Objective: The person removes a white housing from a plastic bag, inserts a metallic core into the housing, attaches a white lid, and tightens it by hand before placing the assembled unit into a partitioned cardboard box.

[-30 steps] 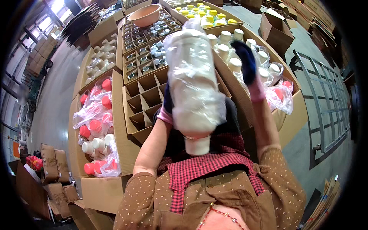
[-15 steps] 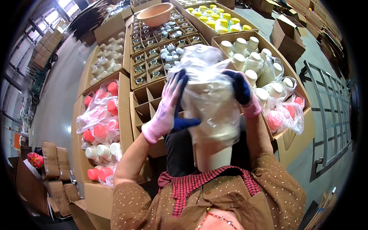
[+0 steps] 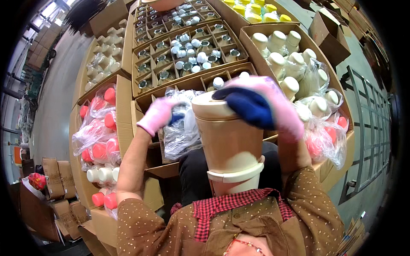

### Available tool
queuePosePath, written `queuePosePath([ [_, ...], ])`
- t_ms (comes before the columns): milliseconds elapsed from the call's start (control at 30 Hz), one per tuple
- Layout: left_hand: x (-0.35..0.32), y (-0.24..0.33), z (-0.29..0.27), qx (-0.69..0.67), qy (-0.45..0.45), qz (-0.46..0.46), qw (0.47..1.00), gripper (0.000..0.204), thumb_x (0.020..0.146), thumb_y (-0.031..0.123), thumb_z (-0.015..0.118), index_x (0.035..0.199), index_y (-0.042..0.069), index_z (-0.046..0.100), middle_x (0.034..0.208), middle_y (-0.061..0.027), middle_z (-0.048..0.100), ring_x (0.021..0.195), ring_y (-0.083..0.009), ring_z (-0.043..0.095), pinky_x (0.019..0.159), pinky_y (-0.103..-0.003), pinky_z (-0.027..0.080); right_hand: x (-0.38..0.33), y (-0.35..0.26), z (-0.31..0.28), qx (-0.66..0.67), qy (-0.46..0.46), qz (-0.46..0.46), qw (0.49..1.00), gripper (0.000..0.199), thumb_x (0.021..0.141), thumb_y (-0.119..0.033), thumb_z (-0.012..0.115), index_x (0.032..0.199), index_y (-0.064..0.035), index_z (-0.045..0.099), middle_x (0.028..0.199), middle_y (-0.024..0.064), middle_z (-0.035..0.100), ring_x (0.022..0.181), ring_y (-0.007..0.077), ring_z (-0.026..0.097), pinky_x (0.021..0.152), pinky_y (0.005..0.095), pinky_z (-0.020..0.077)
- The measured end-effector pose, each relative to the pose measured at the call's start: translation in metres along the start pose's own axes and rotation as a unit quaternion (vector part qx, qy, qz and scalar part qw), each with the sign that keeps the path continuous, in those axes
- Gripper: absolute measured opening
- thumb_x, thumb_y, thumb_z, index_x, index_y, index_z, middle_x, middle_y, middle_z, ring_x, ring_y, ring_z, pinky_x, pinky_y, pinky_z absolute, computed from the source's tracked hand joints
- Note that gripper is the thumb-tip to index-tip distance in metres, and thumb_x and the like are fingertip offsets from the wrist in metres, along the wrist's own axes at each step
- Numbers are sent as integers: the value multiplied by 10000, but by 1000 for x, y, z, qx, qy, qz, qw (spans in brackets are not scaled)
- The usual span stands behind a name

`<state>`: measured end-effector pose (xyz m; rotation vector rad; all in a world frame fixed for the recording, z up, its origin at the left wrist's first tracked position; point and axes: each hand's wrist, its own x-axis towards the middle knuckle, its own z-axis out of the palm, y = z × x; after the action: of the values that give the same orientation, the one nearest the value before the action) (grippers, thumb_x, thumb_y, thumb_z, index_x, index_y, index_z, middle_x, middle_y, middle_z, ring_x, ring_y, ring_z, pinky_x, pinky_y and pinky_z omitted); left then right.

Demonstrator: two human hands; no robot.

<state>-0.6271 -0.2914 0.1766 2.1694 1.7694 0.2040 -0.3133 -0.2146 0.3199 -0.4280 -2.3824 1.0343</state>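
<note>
A tall stack of cream plastic buckets stands between my knees, one rim showing near its foot. My right hand, in a pink glove with a dark blue palm, is closed over its top rim, the thumb side at the opening. To the left, a crumpled clear plastic bag hangs beside the stack, off it. My left hand, gloved alike, is closed on the bag's upper part; its fingertips are partly hidden in the film.
Ahead is a divided carton of glass bottles with loose white caps on top. Cartons hold white-capped bottles at right and bagged red-capped bottles at left. A grey metal rack lies on the floor at far right.
The clear bag has come off the stack, baring the cream buckets, and moved left with my left hand. My right hand has moved onto the top rim. The view has shifted slightly.
</note>
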Motion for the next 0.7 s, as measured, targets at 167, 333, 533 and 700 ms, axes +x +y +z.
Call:
queuePosePath([
  [167, 52, 90, -13, -753, 75, 144, 638, 674, 1005, 533, 413, 1309, -55, 539, 1296, -179, 604, 1203, -258, 570, 1068, -396, 410, 3, 14, 13, 14, 50, -111, 993, 229, 906, -234, 621, 933, -19, 695, 852, 162, 676, 811, 308, 666, 740, 360, 511],
  [333, 40, 145, -36, -639, 176, 206, 720, 1056, 882, 809, 242, 1426, -83, 398, 1414, -212, 498, 1311, -278, 478, 1132, -422, 323, -20, 86, 31, 622, 107, 172, 756, 404, 950, -307, 544, 1140, 31, 658, 1110, 148, 692, 1018, 232, 658, 946, 347, 496],
  [533, 55, 140, 7, -755, 126, 117, 633, 1027, 909, 785, 163, 1492, -48, 307, 1517, -193, 380, 1413, -271, 356, 1181, -396, 220, -24, 69, 3, 201, 130, -39, 970, 428, 936, -303, 578, 1159, 55, 649, 1128, 186, 674, 1054, 231, 639, 947, 347, 486],
  [700, 53, 140, -9, -673, 256, 126, 683, 1130, 842, 849, 88, 1508, -46, 265, 1553, -221, 305, 1453, -294, 278, 1194, -400, 165, -30, 91, -4, 188, 159, -29, 969, 392, 903, -244, 576, 1175, 25, 662, 1171, 176, 665, 1085, 231, 631, 968, 342, 472],
])
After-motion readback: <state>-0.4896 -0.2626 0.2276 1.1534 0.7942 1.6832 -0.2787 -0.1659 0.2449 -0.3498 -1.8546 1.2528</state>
